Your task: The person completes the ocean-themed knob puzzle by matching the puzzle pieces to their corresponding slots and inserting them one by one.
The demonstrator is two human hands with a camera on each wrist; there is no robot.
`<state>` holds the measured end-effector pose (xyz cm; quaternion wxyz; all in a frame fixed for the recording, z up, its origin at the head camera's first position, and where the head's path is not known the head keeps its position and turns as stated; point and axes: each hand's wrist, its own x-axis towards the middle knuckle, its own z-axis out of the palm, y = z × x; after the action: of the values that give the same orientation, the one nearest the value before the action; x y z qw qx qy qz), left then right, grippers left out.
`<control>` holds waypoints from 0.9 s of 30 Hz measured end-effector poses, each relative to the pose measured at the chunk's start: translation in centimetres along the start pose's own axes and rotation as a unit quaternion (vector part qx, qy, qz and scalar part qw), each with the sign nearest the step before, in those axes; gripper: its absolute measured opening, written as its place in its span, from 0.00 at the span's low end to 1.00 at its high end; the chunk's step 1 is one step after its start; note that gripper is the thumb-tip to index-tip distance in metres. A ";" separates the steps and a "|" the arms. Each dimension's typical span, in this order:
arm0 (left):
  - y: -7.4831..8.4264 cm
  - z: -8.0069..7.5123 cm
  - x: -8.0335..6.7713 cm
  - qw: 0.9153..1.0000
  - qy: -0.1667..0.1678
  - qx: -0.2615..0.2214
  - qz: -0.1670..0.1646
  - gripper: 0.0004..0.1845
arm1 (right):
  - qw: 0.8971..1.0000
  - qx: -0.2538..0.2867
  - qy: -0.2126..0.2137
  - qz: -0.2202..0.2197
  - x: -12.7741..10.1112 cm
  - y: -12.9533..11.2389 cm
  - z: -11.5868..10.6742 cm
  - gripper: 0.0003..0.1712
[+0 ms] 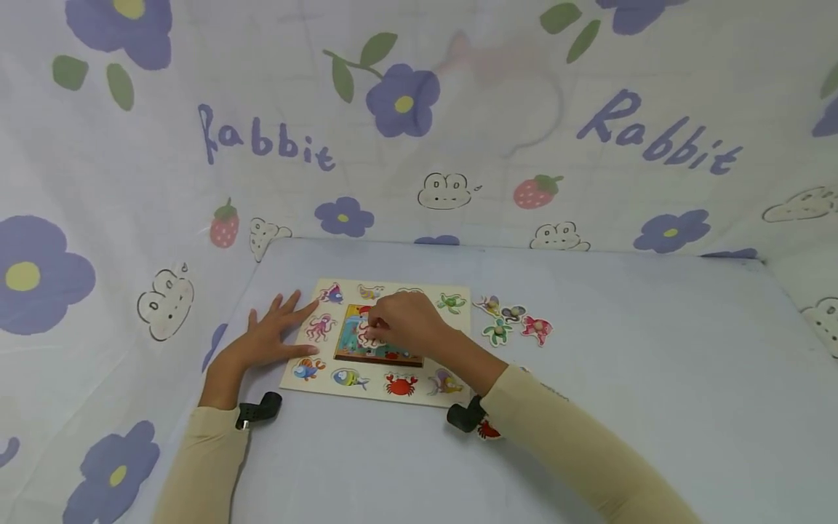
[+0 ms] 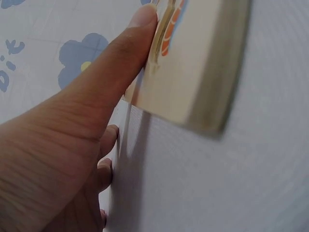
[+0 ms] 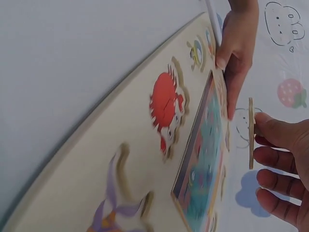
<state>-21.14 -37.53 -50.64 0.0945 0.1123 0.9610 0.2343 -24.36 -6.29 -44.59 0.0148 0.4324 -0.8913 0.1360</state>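
Note:
A pale wooden peg-puzzle board (image 1: 377, 399) bears sea-animal shapes around a raised centre picture (image 1: 347, 342). My right hand (image 1: 409, 320) pinches an octopus puzzle piece (image 1: 368, 338) between thumb and fingers, above that picture. In the right wrist view the held octopus piece (image 3: 251, 140) appears edge-on, raised off the board. My left hand (image 1: 271, 336) spreads its fingers along the board's left side, with the thumb (image 2: 130, 43) touching the board. A printed pink octopus shape (image 1: 320, 327) lies near the left fingertips, and a red crab shape (image 1: 400, 384) is in the bottom row.
Several loose knobbed pieces lie right of the board, among them a green turtle (image 1: 497, 332) and a pink piece (image 1: 537, 330). A red crab piece (image 1: 488, 430) shows partly beside the right wrist camera (image 1: 466, 416). Patterned cloth (image 1: 393, 167) hangs behind the table (image 1: 628, 349).

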 end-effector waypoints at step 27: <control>-0.3 -0.1 0.0 1.000 -0.003 0.005 0.007 0.51 | 1.000 -0.010 0.000 0.029 5.7 -3.8 3.2 0.14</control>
<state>-21.17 -37.84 -50.70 0.0952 0.1204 0.9610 0.2302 -24.71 -13.75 -46.00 0.0153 0.4063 -0.9046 0.1280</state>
